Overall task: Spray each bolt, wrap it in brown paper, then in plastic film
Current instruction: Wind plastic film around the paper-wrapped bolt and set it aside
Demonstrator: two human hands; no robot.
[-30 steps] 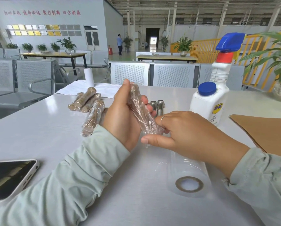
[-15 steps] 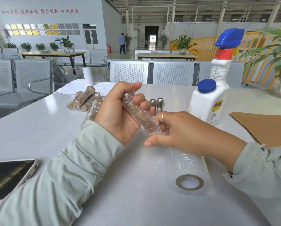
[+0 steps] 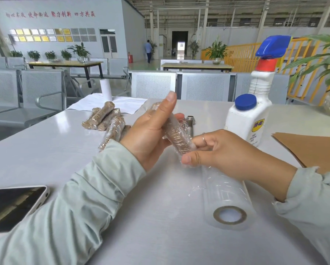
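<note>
A bolt wrapped in brown paper and clear film (image 3: 177, 137) is held tilted above the table's middle. My left hand (image 3: 150, 134) grips its upper part, thumb straight up along it. My right hand (image 3: 223, 152) pinches its lower end, where loose film bunches under the thumb. Several wrapped bolts (image 3: 107, 121) lie in a pile behind my left wrist. A bare steel bolt (image 3: 190, 124) lies just behind my hands. The film roll (image 3: 227, 199) lies under my right forearm. The white spray bottle (image 3: 250, 113) with a blue trigger stands at the right.
Brown paper sheets (image 3: 309, 148) lie at the right edge. A phone (image 3: 13, 205) lies at the near left. A white cloth (image 3: 110, 103) and a small white roll (image 3: 105, 89) sit at the table's far edge. Metal benches stand beyond the grey table (image 3: 45, 153).
My left hand has turned the wrapped bolt and its thumb has straightened upward. My right hand has shifted its pinch on the lower end.
</note>
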